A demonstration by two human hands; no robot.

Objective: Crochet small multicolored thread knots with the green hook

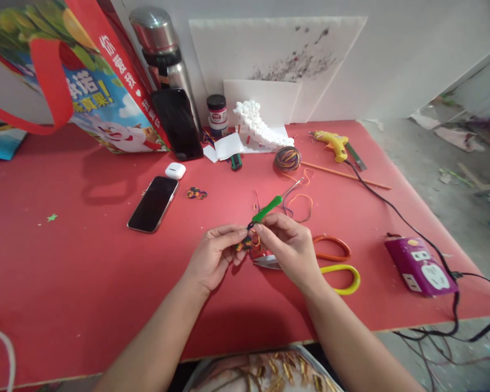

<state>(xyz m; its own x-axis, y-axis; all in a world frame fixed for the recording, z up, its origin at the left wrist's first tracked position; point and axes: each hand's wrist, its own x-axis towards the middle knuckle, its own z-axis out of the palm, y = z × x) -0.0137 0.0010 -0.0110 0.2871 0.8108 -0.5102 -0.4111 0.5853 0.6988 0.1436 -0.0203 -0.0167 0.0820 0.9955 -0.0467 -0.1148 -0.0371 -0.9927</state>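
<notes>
My left hand (218,250) is closed, with thumb and fingers pinching a small dark multicoloured crochet piece (242,245). Facing it, my right hand (291,242) is also closed and pinches the piece's upper edge and its yarn. A hook with a green handle (268,208) lies just beyond the fingertips, its metal tip pointing away; whether a finger touches it I cannot tell. Loose yarn (311,204) runs from there to a multicoloured yarn ball (288,158). Under my right hand are scissors (340,279) with orange and yellow handles, partly hidden. A second crochet piece (196,193) lies further left.
On the red table (85,294) are a phone (153,204), a white earbud case (175,170), a yellow glue gun (330,142), a wooden stick (347,175) and a purple power socket (421,267) with black cables. A bag (118,120), steel flask (155,32) and upright phone (178,124) stand behind.
</notes>
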